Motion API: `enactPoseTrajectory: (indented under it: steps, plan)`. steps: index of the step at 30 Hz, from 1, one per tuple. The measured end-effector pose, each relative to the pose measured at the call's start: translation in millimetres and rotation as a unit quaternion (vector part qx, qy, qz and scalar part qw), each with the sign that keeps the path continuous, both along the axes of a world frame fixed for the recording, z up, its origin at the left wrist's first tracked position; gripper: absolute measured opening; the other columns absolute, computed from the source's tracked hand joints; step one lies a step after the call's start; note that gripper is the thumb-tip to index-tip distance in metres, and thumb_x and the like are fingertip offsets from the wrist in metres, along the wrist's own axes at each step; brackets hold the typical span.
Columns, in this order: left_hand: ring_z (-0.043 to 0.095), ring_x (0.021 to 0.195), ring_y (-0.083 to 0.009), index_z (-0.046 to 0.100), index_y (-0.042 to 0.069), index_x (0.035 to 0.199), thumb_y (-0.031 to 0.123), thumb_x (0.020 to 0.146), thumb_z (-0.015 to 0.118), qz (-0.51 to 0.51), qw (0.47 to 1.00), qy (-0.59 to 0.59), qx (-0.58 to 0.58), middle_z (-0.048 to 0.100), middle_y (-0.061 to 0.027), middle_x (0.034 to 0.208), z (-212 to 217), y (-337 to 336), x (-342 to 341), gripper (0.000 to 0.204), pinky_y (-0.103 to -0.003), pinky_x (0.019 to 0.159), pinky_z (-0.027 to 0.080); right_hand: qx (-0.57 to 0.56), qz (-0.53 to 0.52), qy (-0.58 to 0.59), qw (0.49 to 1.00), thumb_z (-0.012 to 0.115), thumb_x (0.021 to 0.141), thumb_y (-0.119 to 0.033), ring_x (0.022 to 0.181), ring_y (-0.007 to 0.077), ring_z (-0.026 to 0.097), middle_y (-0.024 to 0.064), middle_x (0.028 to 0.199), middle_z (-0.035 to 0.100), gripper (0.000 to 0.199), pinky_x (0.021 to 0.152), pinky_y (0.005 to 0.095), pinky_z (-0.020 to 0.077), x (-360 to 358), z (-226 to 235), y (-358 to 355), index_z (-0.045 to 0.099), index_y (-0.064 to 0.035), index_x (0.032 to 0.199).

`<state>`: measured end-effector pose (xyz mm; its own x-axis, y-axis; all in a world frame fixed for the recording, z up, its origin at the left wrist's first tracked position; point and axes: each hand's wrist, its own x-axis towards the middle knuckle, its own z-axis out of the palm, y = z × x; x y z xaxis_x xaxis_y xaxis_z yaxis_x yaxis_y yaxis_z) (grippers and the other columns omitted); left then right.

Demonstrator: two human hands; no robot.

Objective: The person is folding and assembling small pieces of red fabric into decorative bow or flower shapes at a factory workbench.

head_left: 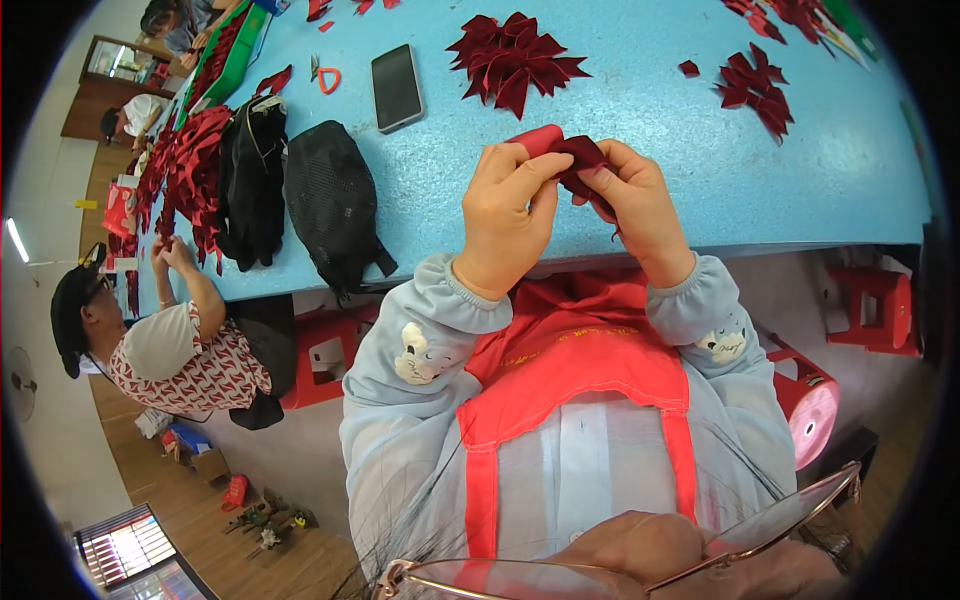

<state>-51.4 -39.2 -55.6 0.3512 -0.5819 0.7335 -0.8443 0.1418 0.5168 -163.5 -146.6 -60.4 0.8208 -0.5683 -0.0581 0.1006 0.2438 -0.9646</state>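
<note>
Both hands meet over the near edge of the blue table, pinching a folded piece of dark red velvety fabric (584,153). My left hand (508,218) grips its left side between thumb and fingers. A brighter red patch (538,140) shows at the left fingers; whether it is cloth or a finger cover I cannot make out. From the other side, my right hand (642,208) holds the same piece with closed fingertips. Just beyond lies a pile of pointed dark red fabric pieces (515,62). A smaller cluster of them (755,92) rests farther right.
A phone (398,88), small orange-handled scissors (326,76) and two black bags (332,205) (252,180) occupy the table's left part. Behind them are heaped red pieces (200,165) and a green crate (222,60). A co-worker (180,345) sits at the left. Red stools (335,355) stand below.
</note>
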Motion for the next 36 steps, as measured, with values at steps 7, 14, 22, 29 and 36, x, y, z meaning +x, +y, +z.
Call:
enactPoseTrajectory:
  steps: [7,14,22,29,36]
  plan:
    - [0.059,0.065,-0.0172,0.065,0.004,0.09,-0.001,0.074,0.062,-0.048,0.975,0.201,0.083,0.058,-0.0095,0.077,8,3,-4,0.017,-0.027,0.059,0.047,-0.033,-0.027,-0.02,0.999,0.054,0.089,-0.013,0.064,0.0038,0.052,0.0018,0.078,0.061,0.016,0.055,0.0177,0.0407,2,-8,1,0.057,-0.0017,0.099]
    - [0.06,0.07,-0.0129,0.063,0.002,0.092,0.002,0.075,0.063,-0.069,0.913,0.397,0.061,0.062,-0.0072,0.082,-12,2,-8,0.016,-0.025,0.062,0.048,-0.103,-0.026,0.012,0.994,0.054,0.089,-0.011,0.075,0.0079,0.057,0.0029,0.084,0.061,0.017,0.066,0.022,0.0474,-5,-23,3,0.057,0.0012,0.1]
    - [0.058,0.069,-0.0093,0.063,0.0,0.093,0.004,0.078,0.061,-0.078,0.885,0.428,0.167,0.064,-0.0052,0.079,-1,13,6,0.016,-0.023,0.062,0.048,-0.145,-0.03,0.042,0.988,0.054,0.089,-0.012,0.07,0.0058,0.055,0.0025,0.079,0.062,0.017,0.062,0.0198,0.0441,-6,-28,4,0.058,0.0011,0.098]
    - [0.057,0.071,-0.0074,0.061,-0.003,0.093,0.006,0.082,0.059,-0.085,0.839,0.476,0.248,0.062,-0.0039,0.079,7,12,14,0.013,-0.021,0.059,0.047,-0.111,0.036,0.059,0.991,0.055,0.089,-0.015,0.072,0.007,0.056,0.0026,0.083,0.062,0.019,0.066,0.02,0.045,-7,-27,1,0.058,0.0005,0.101]
    - [0.061,0.069,-0.0169,0.061,0.0,0.089,0.003,0.078,0.061,-0.039,0.931,0.331,0.152,0.063,-0.0095,0.079,-17,6,-8,0.012,-0.027,0.06,0.049,-0.066,0.015,0.06,0.996,0.056,0.089,-0.016,0.074,0.0072,0.056,0.0024,0.084,0.061,0.02,0.066,0.0207,0.0459,-9,-32,3,0.058,0.0006,0.101]
